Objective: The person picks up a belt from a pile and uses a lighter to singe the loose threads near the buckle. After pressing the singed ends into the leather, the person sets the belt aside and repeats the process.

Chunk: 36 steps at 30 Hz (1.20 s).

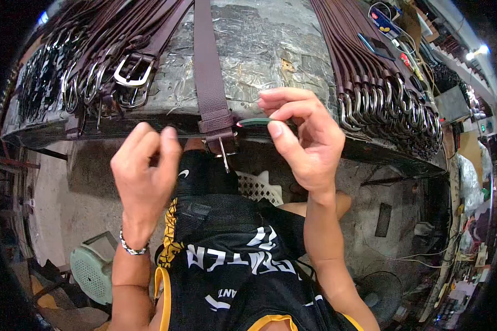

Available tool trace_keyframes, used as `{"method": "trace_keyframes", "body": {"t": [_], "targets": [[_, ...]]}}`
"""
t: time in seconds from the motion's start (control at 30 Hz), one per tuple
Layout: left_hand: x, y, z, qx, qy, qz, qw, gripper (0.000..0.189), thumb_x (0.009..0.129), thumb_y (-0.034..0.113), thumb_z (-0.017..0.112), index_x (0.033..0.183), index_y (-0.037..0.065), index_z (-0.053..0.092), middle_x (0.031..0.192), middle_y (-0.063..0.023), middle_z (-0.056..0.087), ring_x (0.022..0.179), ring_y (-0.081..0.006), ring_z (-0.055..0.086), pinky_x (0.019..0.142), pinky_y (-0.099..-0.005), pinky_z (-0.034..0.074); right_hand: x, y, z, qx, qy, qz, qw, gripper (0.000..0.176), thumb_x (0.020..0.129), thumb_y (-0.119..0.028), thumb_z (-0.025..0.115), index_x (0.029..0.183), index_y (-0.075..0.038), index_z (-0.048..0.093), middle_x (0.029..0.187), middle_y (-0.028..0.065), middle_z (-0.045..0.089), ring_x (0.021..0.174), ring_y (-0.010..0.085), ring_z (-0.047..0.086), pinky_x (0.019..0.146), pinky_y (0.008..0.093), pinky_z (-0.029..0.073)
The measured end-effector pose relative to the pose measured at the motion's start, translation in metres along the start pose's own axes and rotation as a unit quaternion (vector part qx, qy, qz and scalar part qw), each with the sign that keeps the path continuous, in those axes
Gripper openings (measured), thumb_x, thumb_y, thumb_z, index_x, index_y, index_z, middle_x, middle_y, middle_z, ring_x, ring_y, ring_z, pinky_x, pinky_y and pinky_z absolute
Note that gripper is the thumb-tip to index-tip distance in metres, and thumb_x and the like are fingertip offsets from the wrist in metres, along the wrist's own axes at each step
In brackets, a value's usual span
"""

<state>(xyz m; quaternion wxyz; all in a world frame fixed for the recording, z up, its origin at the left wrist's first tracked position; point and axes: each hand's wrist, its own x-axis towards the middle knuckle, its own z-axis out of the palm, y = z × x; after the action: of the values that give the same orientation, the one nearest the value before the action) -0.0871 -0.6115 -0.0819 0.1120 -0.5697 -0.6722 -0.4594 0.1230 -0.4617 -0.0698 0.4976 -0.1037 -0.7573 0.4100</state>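
My right hand (309, 138) pinches a thin, dark green curved strip (255, 121) between thumb and fingers. The strip's pinkish tip points left, right beside a brown leather belt (210, 66). That belt runs down the middle of the bench, and its metal buckle (224, 154) hangs over the front edge, prong pointing down. Left of the buckle, my left hand (146, 163) is held in the air, slightly blurred, its fingers curled in and nothing showing in them. A braided bracelet (132, 246) circles the left wrist.
The worn, curved bench top (259, 49) carries many brown belts with buckles (130, 71) on the left and more buckled belts (389, 107) on the right. Farther right lies a phone (376, 47). Below are a green plastic stool (91, 273), a white basket (254, 187) and a fan (378, 298).
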Motion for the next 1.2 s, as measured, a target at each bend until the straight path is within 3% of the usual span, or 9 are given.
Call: {"method": "trace_keyframes", "body": {"t": [0.07, 0.2, 0.33, 0.47, 0.57, 0.6, 0.67, 0.73, 1.2], "targets": [[-0.001, -0.006, -0.003, 0.029, 0.021, -0.034, 0.999, 0.041, 0.092, 0.008, 0.079, 0.070, 0.001, 0.046, 0.064, -0.0060, 0.037, 0.053, -0.0194, 0.032, 0.050, -0.0358, 0.030, 0.000, -0.006, -0.003, 0.032, 0.014, 0.027, 0.999, 0.011, 0.093, 0.004, 0.067, 0.103, 0.004, 0.065, 0.117, 0.0173, 0.071, 0.107, 0.0208, 0.068, 0.097, 0.0339, 0.052], [0.000, 0.039, 0.014, -0.084, 0.036, -0.139, 0.986, 0.048, 0.087, 0.021, 0.087, 0.071, 0.003, 0.045, 0.065, -0.0003, 0.040, 0.057, -0.0118, 0.036, 0.051, -0.0293, 0.033, 0.002, -0.019, -0.013, 0.024, 0.064, 0.043, 0.997, 0.010, 0.095, 0.003, 0.067, 0.104, 0.003, 0.065, 0.116, 0.0159, 0.072, 0.106, 0.0180, 0.067, 0.096, 0.0320, 0.052], [0.011, 0.057, 0.032, 0.030, -0.077, -0.107, 0.991, 0.050, 0.082, 0.034, 0.087, 0.086, 0.003, 0.048, 0.072, -0.0138, 0.054, 0.062, -0.0386, 0.056, 0.059, -0.0464, 0.048, 0.001, -0.037, -0.024, -0.018, 0.069, 0.040, 0.997, 0.010, 0.094, 0.002, 0.067, 0.104, 0.003, 0.065, 0.111, 0.0151, 0.073, 0.101, 0.0172, 0.068, 0.093, 0.0309, 0.052], [0.016, 0.054, 0.035, 0.031, -0.066, -0.081, 0.994, 0.043, 0.082, 0.022, 0.085, 0.084, 0.003, 0.046, 0.066, -0.0100, 0.049, 0.055, -0.0232, 0.051, 0.055, -0.0389, 0.044, -0.001, -0.053, -0.046, -0.071, 0.037, 0.058, 0.995, 0.010, 0.094, 0.001, 0.068, 0.104, 0.003, 0.066, 0.106, 0.0130, 0.074, 0.095, 0.0151, 0.069, 0.089, 0.0300, 0.054], [0.022, 0.057, 0.022, -0.088, -0.134, -0.170, 0.972, 0.036, 0.084, 0.017, 0.080, 0.087, 0.002, 0.048, 0.072, -0.0112, 0.057, 0.059, -0.0234, 0.060, 0.058, -0.0366, 0.051, -0.003, -0.056, -0.057, -0.056, 0.042, 0.097, 0.993, 0.011, 0.094, 0.001, 0.068, 0.104, 0.004, 0.067, 0.105, 0.0124, 0.074, 0.094, 0.0148, 0.069, 0.088, 0.0295, 0.054], [0.024, 0.054, 0.018, -0.186, -0.159, -0.225, 0.943, 0.029, 0.084, 0.010, 0.076, 0.087, 0.001, 0.048, 0.075, -0.0091, 0.063, 0.062, -0.0140, 0.062, 0.057, -0.0300, 0.051, -0.004, -0.056, -0.061, -0.055, 0.044, 0.106, 0.992, 0.011, 0.095, 0.001, 0.069, 0.105, 0.004, 0.067, 0.105, 0.0123, 0.074, 0.094, 0.0153, 0.070, 0.088, 0.0294, 0.055], [0.021, 0.036, 0.013, -0.458, -0.180, -0.273, 0.827, 0.009, 0.091, 0.007, 0.060, 0.095, 0.000, 0.057, 0.086, -0.0123, 0.071, 0.072, -0.0173, 0.071, 0.059, -0.0265, 0.055, -0.003, -0.060, -0.059, -0.031, 0.052, 0.107, 0.992, 0.011, 0.095, 0.001, 0.069, 0.105, 0.004, 0.067, 0.104, 0.0127, 0.074, 0.094, 0.0157, 0.070, 0.088, 0.0295, 0.055], [0.022, 0.021, 0.006, -0.634, -0.220, -0.286, 0.684, 0.024, 0.095, 0.008, 0.049, 0.109, -0.004, 0.064, 0.092, -0.0168, 0.074, 0.082, -0.0218, 0.075, 0.063, -0.0272, 0.059, -0.003, -0.060, -0.057, -0.017, 0.053, 0.111, 0.992, 0.010, 0.095, 0.001, 0.068, 0.105, 0.004, 0.067, 0.104, 0.0139, 0.074, 0.095, 0.0167, 0.070, 0.090, 0.0303, 0.055], [-0.016, -0.003, 0.015, -0.398, -0.130, -0.277, 0.865, 0.033, 0.091, 0.007, 0.078, 0.121, 0.001, 0.065, 0.106, -0.0052, 0.070, 0.093, -0.0080, 0.066, 0.071, -0.0205, 0.052, 0.002, -0.016, 0.002, 0.018, 0.011, 0.060, 0.998, 0.010, 0.094, 0.005, 0.066, 0.103, 0.003, 0.065, 0.113, 0.0161, 0.071, 0.107, 0.0218, 0.068, 0.098, 0.0342, 0.052]]}}
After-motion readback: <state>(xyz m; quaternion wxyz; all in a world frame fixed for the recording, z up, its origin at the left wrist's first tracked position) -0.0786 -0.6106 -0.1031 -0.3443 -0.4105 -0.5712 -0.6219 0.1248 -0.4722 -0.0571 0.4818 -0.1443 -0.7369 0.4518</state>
